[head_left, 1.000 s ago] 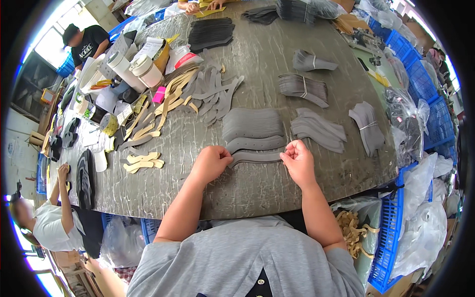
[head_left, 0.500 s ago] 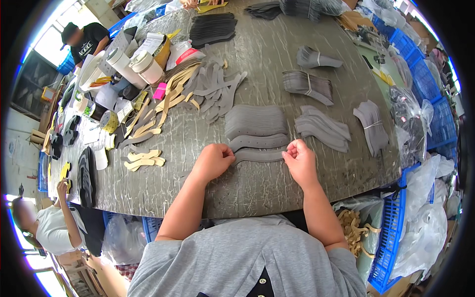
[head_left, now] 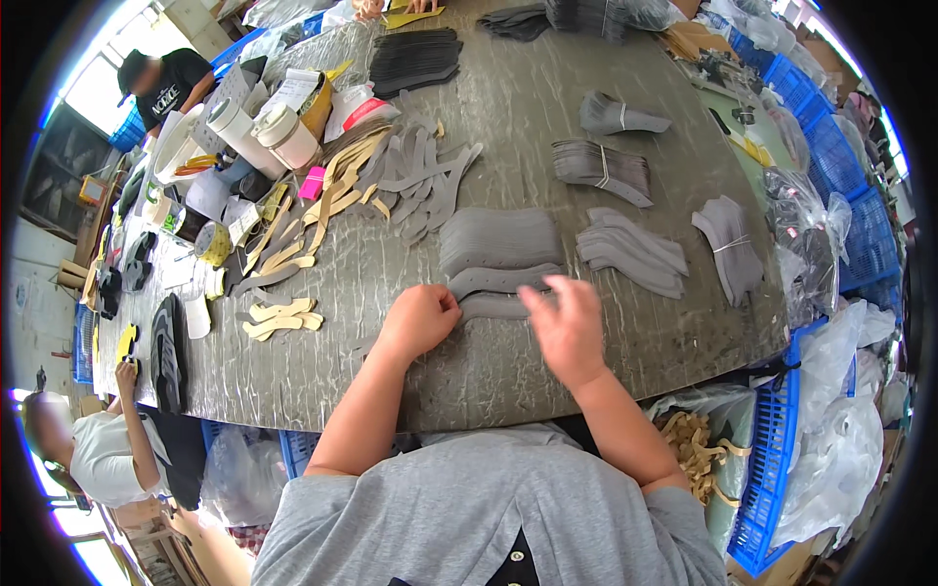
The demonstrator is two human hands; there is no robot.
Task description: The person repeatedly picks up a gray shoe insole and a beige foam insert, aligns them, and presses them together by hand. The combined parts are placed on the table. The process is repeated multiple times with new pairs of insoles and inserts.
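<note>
A curved grey strip (head_left: 491, 307) lies flat on the table in front of me. My left hand (head_left: 420, 319) pinches its left end between thumb and fingers. Over the strip's right part is my right hand (head_left: 569, 330), its fingers apart and a little blurred, hiding that end; I see nothing held in it. Just beyond lies another curved grey strip (head_left: 503, 279) with small holes along it. Behind that, similar strips overlap in a neat fanned stack (head_left: 498, 237).
Right of the stack lie loose grey strips (head_left: 635, 252) and banded bundles (head_left: 728, 249). Tangled grey and tan strips (head_left: 342, 186), a white lidded cup (head_left: 285, 137) and a dark shoe sole (head_left: 169, 354) are at left. Blue crates (head_left: 767, 479) line the right edge. Two people sit at left.
My right hand has let go of the strip's right end and moved left over it, its fingers spreading. My left hand keeps its pinch at the left end.
</note>
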